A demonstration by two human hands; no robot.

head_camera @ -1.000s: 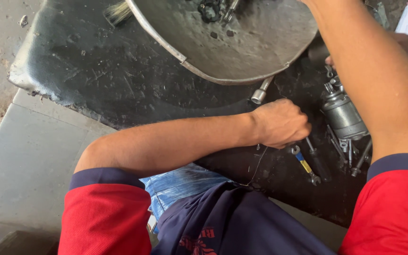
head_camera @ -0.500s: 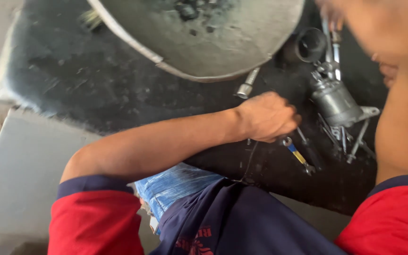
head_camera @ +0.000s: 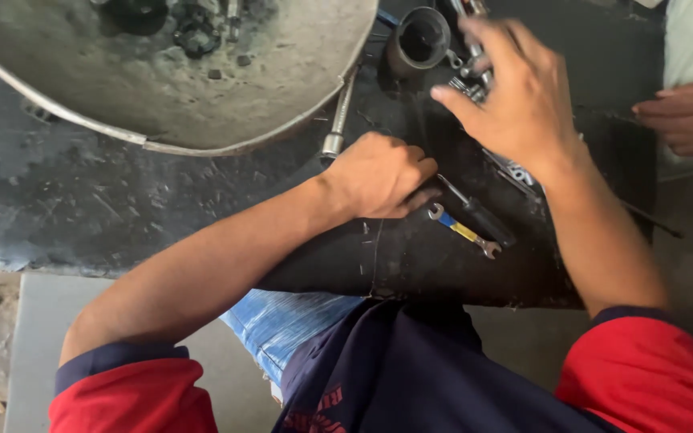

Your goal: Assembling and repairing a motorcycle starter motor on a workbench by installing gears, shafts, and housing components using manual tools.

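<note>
My left hand rests as a closed fist on the black rubber mat, its fingertips touching the tip of a black-handled screwdriver. I see nothing gripped inside the fist. A small wrench with a yellow and blue shaft lies just right of it. My right hand hovers with fingers spread over a cluster of metal parts, partly hiding them; it is blurred and holds nothing that I can see.
A large dented metal pan with dark parts inside fills the top left. A long bolt-like rod lies under its rim. A black cylinder stands beyond my hands. Another person's hand rests at the right edge.
My right hand has come down into view over the metal parts beside the cylinder. The left fist stays in the same place on the mat. The view has shifted left.
</note>
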